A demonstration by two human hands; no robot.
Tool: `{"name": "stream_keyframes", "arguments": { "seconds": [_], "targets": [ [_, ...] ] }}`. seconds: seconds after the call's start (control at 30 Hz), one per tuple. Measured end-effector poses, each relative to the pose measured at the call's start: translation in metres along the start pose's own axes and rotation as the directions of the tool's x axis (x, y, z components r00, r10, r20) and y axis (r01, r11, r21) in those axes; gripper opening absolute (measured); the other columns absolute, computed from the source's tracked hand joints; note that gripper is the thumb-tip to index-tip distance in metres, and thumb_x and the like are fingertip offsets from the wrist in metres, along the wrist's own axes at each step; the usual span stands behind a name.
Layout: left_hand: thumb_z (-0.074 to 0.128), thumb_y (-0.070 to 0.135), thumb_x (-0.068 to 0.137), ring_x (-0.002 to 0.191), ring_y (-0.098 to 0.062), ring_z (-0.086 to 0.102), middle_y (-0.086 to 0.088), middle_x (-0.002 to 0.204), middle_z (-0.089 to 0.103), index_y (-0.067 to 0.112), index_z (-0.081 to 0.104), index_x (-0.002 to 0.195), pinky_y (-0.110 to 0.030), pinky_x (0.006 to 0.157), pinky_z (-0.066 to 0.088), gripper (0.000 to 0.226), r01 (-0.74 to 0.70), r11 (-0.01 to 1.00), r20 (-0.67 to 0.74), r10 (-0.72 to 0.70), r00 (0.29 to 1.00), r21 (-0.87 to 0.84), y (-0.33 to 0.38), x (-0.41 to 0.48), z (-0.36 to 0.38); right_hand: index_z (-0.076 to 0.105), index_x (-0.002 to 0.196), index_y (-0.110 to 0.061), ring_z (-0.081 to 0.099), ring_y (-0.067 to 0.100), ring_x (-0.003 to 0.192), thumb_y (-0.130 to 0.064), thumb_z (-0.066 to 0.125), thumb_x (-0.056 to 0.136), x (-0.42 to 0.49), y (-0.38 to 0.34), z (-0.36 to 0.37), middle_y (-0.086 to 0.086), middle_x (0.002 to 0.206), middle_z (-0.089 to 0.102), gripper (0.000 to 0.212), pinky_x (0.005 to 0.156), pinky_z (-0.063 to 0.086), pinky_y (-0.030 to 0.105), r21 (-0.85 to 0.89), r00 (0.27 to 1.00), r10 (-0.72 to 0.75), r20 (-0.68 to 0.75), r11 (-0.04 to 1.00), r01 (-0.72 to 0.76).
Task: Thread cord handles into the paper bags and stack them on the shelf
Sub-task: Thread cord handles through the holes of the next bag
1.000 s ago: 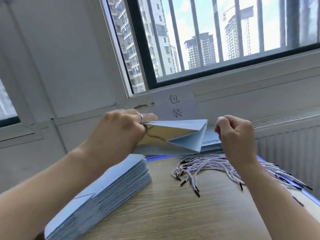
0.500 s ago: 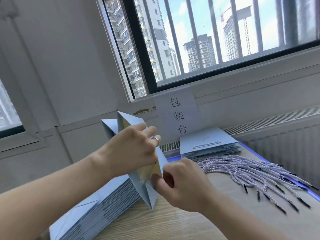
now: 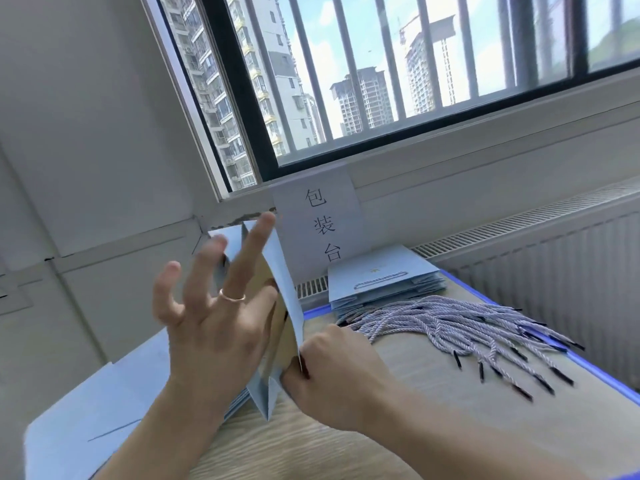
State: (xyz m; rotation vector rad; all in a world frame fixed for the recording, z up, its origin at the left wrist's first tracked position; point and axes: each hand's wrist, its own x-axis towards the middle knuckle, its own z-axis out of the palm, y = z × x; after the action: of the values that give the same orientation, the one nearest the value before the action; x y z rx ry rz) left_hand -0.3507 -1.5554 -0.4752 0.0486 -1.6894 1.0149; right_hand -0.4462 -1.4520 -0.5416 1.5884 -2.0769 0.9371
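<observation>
Seen from my head camera, I judge the job far from done: a low stack of finished blue bags with cord handles [image 3: 382,282] lies at one o'clock, while a heap of lilac-white twisted cords with black tips [image 3: 460,323] at three o'clock and a thick pile of flat unthreaded blue bags [image 3: 104,403] at eight o'clock wait. The light blue paper bag [image 3: 285,299] stands on edge at centre. My left hand [image 3: 214,330] is splayed against it, fingers straight; my right hand [image 3: 332,368] pinches its lower edge.
</observation>
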Motion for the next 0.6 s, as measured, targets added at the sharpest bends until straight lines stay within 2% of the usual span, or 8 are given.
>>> {"name": "stream_keyframes", "arguments": {
  "seconds": [0.1,0.2,0.27,0.3,0.37,0.43,0.53,0.6],
  "targets": [
    [0.068,0.016,0.089,0.137,-0.039,0.029,-0.015,0.157,0.034,0.016,0.066,0.066,-0.049,0.103,0.033,0.023,0.334,0.932,0.01,-0.336,0.942,-0.139,0.011,-0.013,0.002,0.051,0.064,-0.007,0.041,0.037,0.06,-0.037,0.048,0.092,-0.002,-0.001,-0.003,0.012,0.06,0.04,0.042,0.048,0.021,0.03,-0.038,0.999,-0.019,0.045,0.999,0.021],
    [0.064,0.009,0.092,0.143,-0.044,0.023,-0.026,0.158,0.022,0.008,0.078,0.09,-0.047,0.103,0.044,0.014,0.539,0.781,0.049,-0.554,0.831,-0.314,0.024,-0.017,0.004,0.05,0.063,-0.011,0.04,0.037,0.061,-0.034,0.049,0.093,-0.002,-0.002,-0.003,0.009,0.058,0.035,0.038,0.048,0.018,0.028,-0.052,0.994,-0.033,0.102,0.998,0.039],
    [0.068,0.005,0.087,0.128,-0.037,0.048,-0.027,0.158,0.024,0.008,0.079,0.092,-0.033,0.091,0.045,0.012,0.671,0.629,0.151,-0.676,0.721,-0.392,0.03,-0.017,0.005,0.048,0.062,-0.011,0.04,0.037,0.06,-0.034,0.049,0.095,-0.002,-0.003,-0.002,0.009,0.058,0.037,0.04,0.047,0.017,0.03,-0.064,0.99,-0.053,0.131,0.996,0.062],
    [0.067,0.007,0.087,0.108,-0.032,0.06,-0.028,0.153,0.034,0.011,0.078,0.088,-0.028,0.077,0.043,0.012,0.731,0.543,0.228,-0.716,0.66,-0.414,0.031,-0.018,0.007,0.047,0.062,-0.011,0.041,0.036,0.059,-0.035,0.049,0.095,-0.002,-0.002,-0.001,0.01,0.059,0.039,0.041,0.047,0.017,0.03,-0.071,0.986,-0.065,0.154,0.994,0.077],
    [0.058,0.01,0.085,0.065,-0.029,0.05,-0.03,0.103,0.066,0.015,0.065,0.068,-0.024,0.054,0.027,0.02,0.75,0.516,0.324,-0.686,0.651,-0.414,0.032,-0.026,0.013,0.049,0.062,-0.011,0.043,0.034,0.059,-0.036,0.05,0.094,0.0,0.0,0.0,0.009,0.06,0.043,0.041,0.048,0.021,0.03,-0.085,0.975,-0.075,0.21,0.992,0.095],
    [0.049,0.006,0.078,0.051,-0.024,0.025,-0.013,0.054,0.049,0.017,0.043,0.061,-0.025,0.05,0.012,0.021,0.715,0.592,0.368,-0.613,0.699,-0.371,0.031,-0.033,0.015,0.054,0.065,-0.01,0.046,0.032,0.061,-0.04,0.05,0.092,0.001,0.005,0.0,0.006,0.061,0.048,0.04,0.048,0.029,0.032,-0.071,0.962,-0.081,0.262,0.992,0.103],
    [0.048,0.011,0.08,0.048,-0.023,0.02,-0.006,0.047,0.033,0.015,0.036,0.059,-0.028,0.05,0.007,0.025,0.724,0.595,0.375,-0.619,0.69,-0.349,0.024,-0.036,0.014,0.066,0.075,-0.015,0.057,0.016,0.068,-0.043,0.055,0.091,0.004,0.011,-0.012,-0.001,0.07,0.063,0.034,0.063,0.048,0.035,0.074,0.904,-0.097,0.415,0.995,0.073],
    [0.049,0.014,0.081,0.046,-0.023,0.022,-0.004,0.046,0.03,0.016,0.035,0.059,-0.026,0.05,0.008,0.027,0.724,0.579,0.379,-0.617,0.69,-0.374,0.019,-0.041,0.014,0.071,0.084,-0.017,0.059,0.003,0.073,-0.031,0.065,0.092,0.008,0.024,-0.027,-0.007,0.078,0.067,0.018,0.071,0.048,0.021,0.216,0.868,-0.045,0.494,0.974,-0.072]
  ]
}}
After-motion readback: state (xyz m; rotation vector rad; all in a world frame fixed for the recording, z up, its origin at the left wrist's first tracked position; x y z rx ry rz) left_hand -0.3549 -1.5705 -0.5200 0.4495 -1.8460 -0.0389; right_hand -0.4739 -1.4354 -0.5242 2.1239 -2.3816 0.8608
